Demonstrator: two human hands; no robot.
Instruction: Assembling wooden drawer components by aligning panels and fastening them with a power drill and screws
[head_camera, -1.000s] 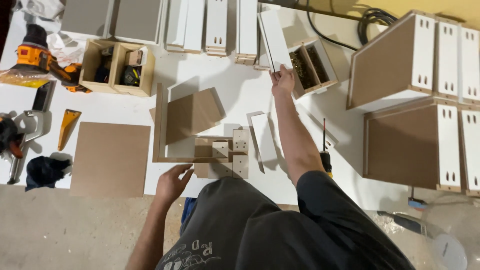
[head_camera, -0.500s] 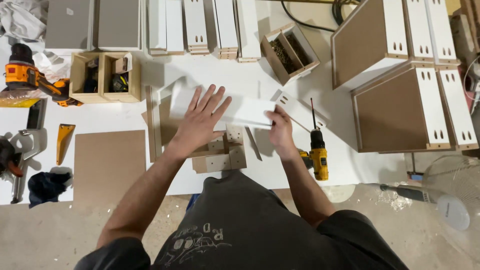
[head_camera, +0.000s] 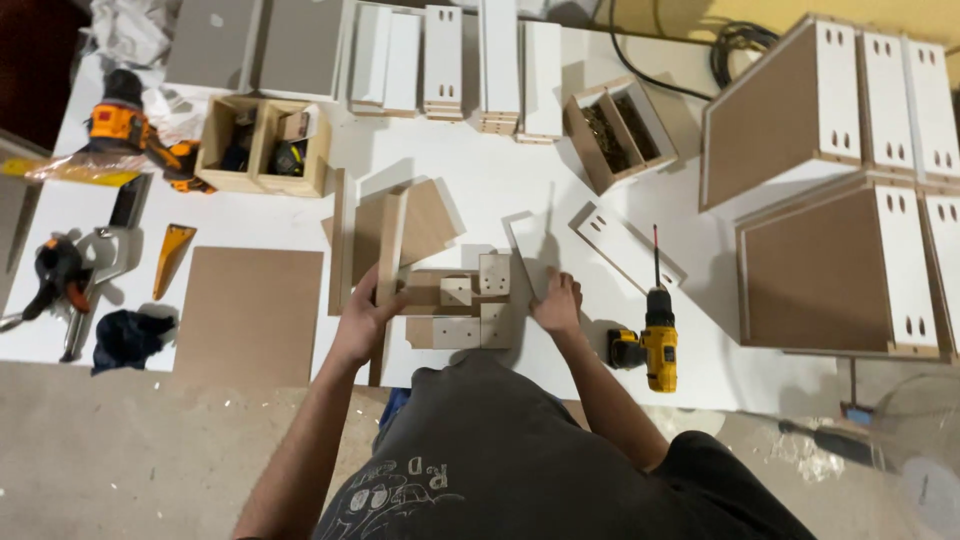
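Observation:
My left hand (head_camera: 362, 312) grips the near end of a narrow brown-faced panel (head_camera: 391, 245) that stands on edge at the left side of a wooden jig (head_camera: 462, 312) made of small blocks. A larger brown panel (head_camera: 425, 222) leans just behind it. My right hand (head_camera: 558, 302) holds the near end of a white panel (head_camera: 528, 250) standing on edge at the jig's right side. Both hands are at the front of the white table (head_camera: 470, 190).
A yellow cordless drill (head_camera: 655, 342) lies right of my right hand, behind it a white slat with holes (head_camera: 625, 245). Finished drawers (head_camera: 835, 265) fill the right side. A brown board (head_camera: 250, 315), clamps (head_camera: 70, 285), an orange tool (head_camera: 130, 125) and wooden boxes (head_camera: 265, 145) lie left.
My right hand came back from the far box with a white panel. My left hand, which lay flat on it, now grips the brown panel at the jig's left.

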